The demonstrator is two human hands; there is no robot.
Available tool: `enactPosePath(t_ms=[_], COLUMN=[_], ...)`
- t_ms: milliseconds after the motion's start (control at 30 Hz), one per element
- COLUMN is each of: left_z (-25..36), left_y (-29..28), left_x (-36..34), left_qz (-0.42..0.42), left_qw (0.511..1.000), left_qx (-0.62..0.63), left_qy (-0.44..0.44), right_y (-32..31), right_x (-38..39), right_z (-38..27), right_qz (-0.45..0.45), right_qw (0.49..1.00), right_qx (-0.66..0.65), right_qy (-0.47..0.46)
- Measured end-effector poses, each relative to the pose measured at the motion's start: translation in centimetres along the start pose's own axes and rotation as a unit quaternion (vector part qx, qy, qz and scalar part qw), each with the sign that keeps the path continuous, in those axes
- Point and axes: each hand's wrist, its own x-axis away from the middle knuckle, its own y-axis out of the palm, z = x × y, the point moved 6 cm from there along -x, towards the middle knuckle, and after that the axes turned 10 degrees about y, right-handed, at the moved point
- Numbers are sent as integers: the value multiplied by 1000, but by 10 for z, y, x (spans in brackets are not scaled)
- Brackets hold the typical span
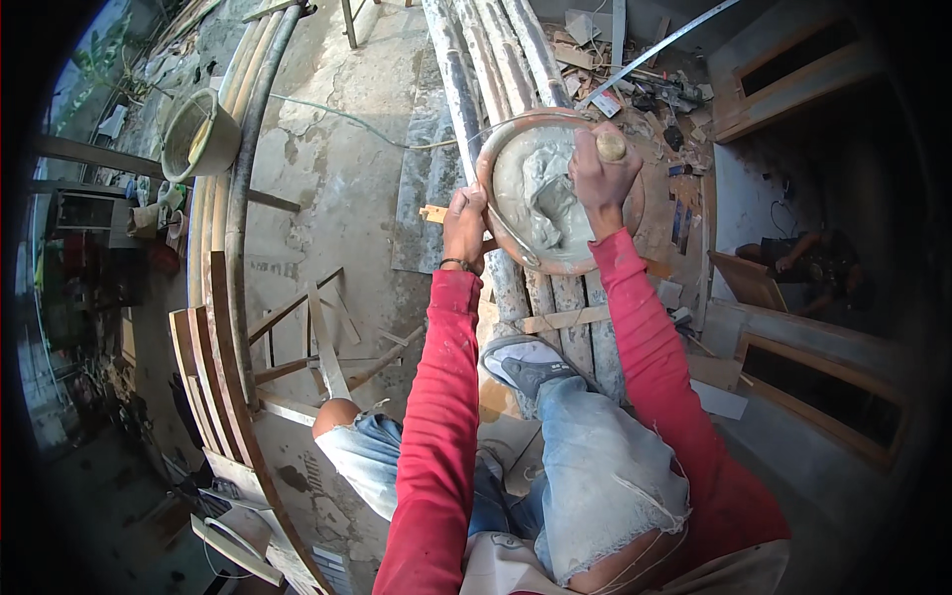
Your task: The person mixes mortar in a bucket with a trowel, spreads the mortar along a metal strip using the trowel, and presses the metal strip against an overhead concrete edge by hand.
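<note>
Above a row of pale, spattered poles [486, 59], the round basin [545, 116] of grey mix [508, 203] appears to rest, with the person's arms reaching out to it; the left hand [464, 223] has its fingers closed on the basin's left rim, while the right hand [607, 178] grips a tool by its rounded handle [612, 147] over the right side; the tool's working end is hidden, so I cannot tell how deep it sits.

Rounded poles make poor footing for a basin, to my eye; a hard push from the right hand could rock it or slide it along them, and the left hand's hold looks like the main check on that. Should those fingers slip, perhaps on a wet rim, the basin could tip and spill; a stiff lump in the mix might also catch the tool and drag the whole basin round, or fling grey splashes over the sleeves. Near the basin, a wooden crosspiece [565, 320] lies across the poles, with a grey shoe [531, 362] just beside it; a shifted foot could jolt the poles and upset the load.
</note>
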Motion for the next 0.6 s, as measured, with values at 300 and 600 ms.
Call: enactPosePath(t_ms=[300,600], left_z=[2,0], left_y=[3,-5], left_x=[-1,0], left_qz=[3,15], left_qw=[1000,1000], left_qx=[9,0], left_qy=[-1,-2], right_y=[13,-38], right_x=[-22,42], right_z=[-28,-97], right_qz=[45,-108], right_qw=[996,981], right_qx=[-47,-160], right_qy=[-60,-10])
